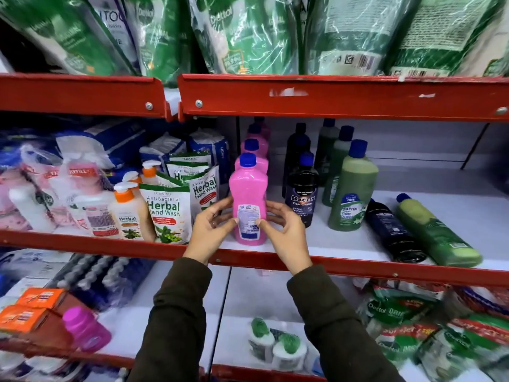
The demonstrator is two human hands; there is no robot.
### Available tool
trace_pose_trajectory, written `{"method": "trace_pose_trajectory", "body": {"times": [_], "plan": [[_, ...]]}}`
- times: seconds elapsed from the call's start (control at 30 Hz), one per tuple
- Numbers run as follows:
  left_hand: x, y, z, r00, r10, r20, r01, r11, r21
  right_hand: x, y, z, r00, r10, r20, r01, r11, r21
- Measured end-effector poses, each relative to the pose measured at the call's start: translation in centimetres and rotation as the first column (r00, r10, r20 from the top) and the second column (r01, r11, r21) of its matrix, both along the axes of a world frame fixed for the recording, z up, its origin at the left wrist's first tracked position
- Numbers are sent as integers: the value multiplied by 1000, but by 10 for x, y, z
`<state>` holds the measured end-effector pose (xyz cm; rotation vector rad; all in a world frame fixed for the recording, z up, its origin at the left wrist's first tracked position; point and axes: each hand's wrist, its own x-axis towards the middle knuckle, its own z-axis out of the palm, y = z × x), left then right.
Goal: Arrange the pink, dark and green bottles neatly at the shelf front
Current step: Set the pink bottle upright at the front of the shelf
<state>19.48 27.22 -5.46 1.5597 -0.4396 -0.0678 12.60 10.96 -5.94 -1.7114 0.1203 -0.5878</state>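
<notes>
A pink bottle (pixel 248 188) with a blue cap stands upright at the front of the middle shelf (pixel 330 244), its back label facing me. My left hand (pixel 210 228) and my right hand (pixel 283 230) grip it from both sides, thumbs on the label. More pink bottles (pixel 254 146) line up behind it. To the right stands a dark Bactin bottle (pixel 301 191), then an upright green bottle (pixel 354 188), each with others behind. Further right a dark bottle (pixel 391 230) and a green bottle (pixel 436 230) lie on their sides.
Herbal hand wash pouches (pixel 168 213) and pump bottles (pixel 126 213) crowd the shelf just left of the pink row. Green refill packs (pixel 248 34) hang over the red upper shelf edge (pixel 330 97). The lower shelf holds soap boxes, a pink bottle (pixel 85 329) and packets.
</notes>
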Motion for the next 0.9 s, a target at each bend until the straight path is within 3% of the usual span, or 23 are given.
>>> {"method": "trace_pose_trajectory", "body": {"times": [0.23, 0.37, 0.63, 0.8, 0.9], "plan": [[-2, -4, 6, 996, 76, -40, -79, 995, -68, 3, 3, -2, 1000, -18, 21, 16, 996, 87], [-1, -4, 5, 996, 86, 31, -86, 996, -19, 4, 4, -10, 993, -118, 11, 118, 992, -50], [5, 3, -1, 987, -143, 75, 139, 988, 62, 2, 9, -14, 996, 93, 2, -93, 992, -84], [5, 4, -4, 995, -64, 81, 66, 998, -20, 1, -1, -10, 998, 53, 34, -45, 981, -190], [6, 9, -6, 993, -43, 114, 50, 997, -62, 1, -9, -8, 999, 47, 2, -46, 985, -165]]}}
